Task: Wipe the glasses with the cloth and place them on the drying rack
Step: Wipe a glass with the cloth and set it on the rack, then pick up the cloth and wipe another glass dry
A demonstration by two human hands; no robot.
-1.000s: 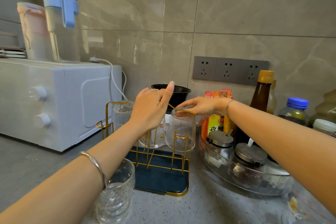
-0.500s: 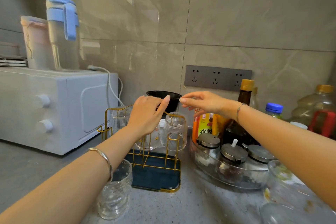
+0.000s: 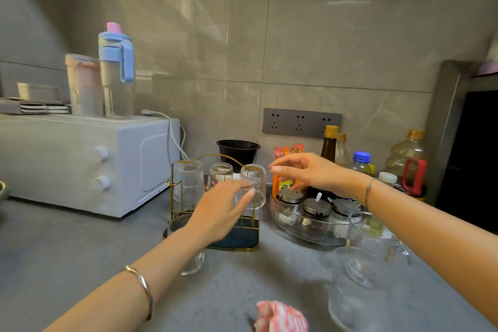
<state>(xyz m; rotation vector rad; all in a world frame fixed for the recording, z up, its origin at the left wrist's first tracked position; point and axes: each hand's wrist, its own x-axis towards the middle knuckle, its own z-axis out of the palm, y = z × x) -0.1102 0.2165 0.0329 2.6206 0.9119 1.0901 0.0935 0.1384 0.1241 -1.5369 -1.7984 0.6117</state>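
Glasses (image 3: 190,180) stand upturned on the rack (image 3: 172,198). The left hand (image 3: 218,213) and right hand (image 3: 304,172) hover near it, fingers loose, holding nothing. The next move is probably to pick up the cloth (image 3: 280,318) and another glass (image 3: 361,275) from the tabletop (image 3: 80,264).

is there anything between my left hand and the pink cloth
Nothing visible. The left hand hovers in front of the drying rack, holding nothing. The cloth lies nearer you at the bottom edge of the view, with only bare counter between them.
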